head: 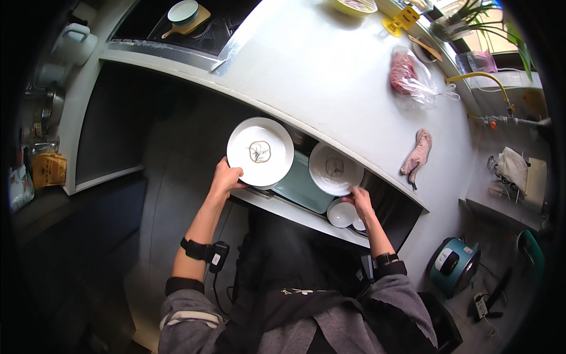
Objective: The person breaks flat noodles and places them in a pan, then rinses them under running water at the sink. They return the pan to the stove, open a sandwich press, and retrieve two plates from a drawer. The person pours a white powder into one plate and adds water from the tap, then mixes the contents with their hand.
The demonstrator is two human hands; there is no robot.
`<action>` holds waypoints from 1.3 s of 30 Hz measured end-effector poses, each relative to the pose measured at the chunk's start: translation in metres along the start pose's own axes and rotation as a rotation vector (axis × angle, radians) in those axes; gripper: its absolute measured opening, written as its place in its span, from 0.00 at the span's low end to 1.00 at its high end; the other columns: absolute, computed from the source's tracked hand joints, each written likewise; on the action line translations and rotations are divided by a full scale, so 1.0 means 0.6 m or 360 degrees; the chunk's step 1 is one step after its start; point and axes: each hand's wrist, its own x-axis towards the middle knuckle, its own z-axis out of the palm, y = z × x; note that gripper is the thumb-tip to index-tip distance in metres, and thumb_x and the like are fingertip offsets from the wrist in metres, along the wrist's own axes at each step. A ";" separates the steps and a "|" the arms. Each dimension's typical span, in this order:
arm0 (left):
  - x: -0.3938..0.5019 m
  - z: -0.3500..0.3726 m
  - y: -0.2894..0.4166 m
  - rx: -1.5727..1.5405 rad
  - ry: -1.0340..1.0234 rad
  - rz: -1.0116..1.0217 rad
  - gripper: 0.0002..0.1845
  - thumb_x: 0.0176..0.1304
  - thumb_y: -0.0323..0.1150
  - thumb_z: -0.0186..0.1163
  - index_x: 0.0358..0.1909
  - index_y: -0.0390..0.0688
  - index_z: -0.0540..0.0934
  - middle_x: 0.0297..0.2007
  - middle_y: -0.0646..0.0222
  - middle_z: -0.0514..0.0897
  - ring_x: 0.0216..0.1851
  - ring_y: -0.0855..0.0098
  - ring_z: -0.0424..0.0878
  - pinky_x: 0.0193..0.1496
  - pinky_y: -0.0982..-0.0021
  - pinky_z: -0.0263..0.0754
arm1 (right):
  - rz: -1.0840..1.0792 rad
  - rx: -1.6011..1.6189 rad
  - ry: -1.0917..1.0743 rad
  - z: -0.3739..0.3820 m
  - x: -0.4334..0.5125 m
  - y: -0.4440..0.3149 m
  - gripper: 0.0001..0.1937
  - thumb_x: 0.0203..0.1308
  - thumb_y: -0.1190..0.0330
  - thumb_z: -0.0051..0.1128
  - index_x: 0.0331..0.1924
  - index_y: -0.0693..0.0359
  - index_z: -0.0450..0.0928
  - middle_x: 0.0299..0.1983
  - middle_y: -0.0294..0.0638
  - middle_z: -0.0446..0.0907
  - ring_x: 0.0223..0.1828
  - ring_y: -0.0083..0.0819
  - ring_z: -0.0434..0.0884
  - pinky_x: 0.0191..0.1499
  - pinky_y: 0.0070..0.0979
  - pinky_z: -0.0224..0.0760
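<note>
My left hand (227, 179) grips the lower left rim of a round white plate (269, 172) with a plant motif in its middle, above the open drawer. A second white plate (338, 172) with a similar motif lies partly under the countertop edge, and my right hand (360, 200) holds its lower right rim. Between the two plates a pale green rectangular tray (300, 181) shows in the drawer (309, 221). White bowls (342, 214) sit at the drawer's front, below the right plate. Another pale dish is mostly hidden beneath the left plate.
The white countertop (318, 66) overhangs the drawer. On it are bagged raw meat (403, 73), a pinkish long piece, perhaps poultry neck (418, 152), and a yellow bowl (355, 6). A small bowl on a wooden board (194, 22) rests on the cooktop. A green rice cooker (455, 265) stands lower right.
</note>
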 end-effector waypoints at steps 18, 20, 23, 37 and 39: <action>0.255 0.211 -0.045 0.0253 -0.0363 -0.0498 0.17 0.53 0.20 0.49 0.46 0.24 0.71 0.41 0.45 0.78 0.37 0.50 0.83 0.29 0.59 0.85 | 0.0034 0.0113 -0.0022 -0.075 -0.334 0.055 0.11 0.59 0.68 0.54 0.38 0.71 0.78 0.33 0.40 0.82 0.32 0.25 0.80 0.37 0.22 0.76; 0.296 0.231 -0.066 0.0181 -0.0392 -0.0428 0.17 0.55 0.21 0.48 0.47 0.27 0.73 0.41 0.47 0.79 0.41 0.51 0.82 0.32 0.58 0.84 | 0.0025 0.0092 0.0014 -0.071 -0.357 0.039 0.11 0.60 0.68 0.55 0.39 0.69 0.79 0.33 0.38 0.82 0.32 0.22 0.80 0.38 0.19 0.73; 0.343 0.253 -0.085 0.0189 -0.0410 -0.0414 0.17 0.55 0.21 0.48 0.47 0.28 0.73 0.42 0.48 0.79 0.42 0.52 0.82 0.34 0.59 0.82 | 0.0011 0.0125 0.0081 -0.062 -0.378 0.015 0.12 0.60 0.68 0.55 0.40 0.69 0.79 0.33 0.37 0.82 0.33 0.21 0.79 0.39 0.18 0.72; 0.290 0.249 -0.068 0.1005 0.0087 0.0003 0.16 0.55 0.26 0.49 0.46 0.30 0.76 0.44 0.50 0.80 0.45 0.57 0.81 0.42 0.65 0.75 | -0.0365 0.0151 0.0349 0.009 -0.307 -0.116 0.10 0.58 0.68 0.54 0.33 0.69 0.78 0.26 0.32 0.77 0.24 0.17 0.72 0.30 0.16 0.65; 0.205 0.230 -0.049 0.0897 -0.0117 -0.0015 0.16 0.56 0.26 0.49 0.45 0.30 0.76 0.44 0.50 0.80 0.45 0.57 0.81 0.43 0.65 0.74 | -0.0366 0.0008 0.0419 0.023 -0.295 -0.141 0.11 0.59 0.69 0.53 0.34 0.72 0.77 0.27 0.37 0.79 0.28 0.21 0.77 0.34 0.19 0.71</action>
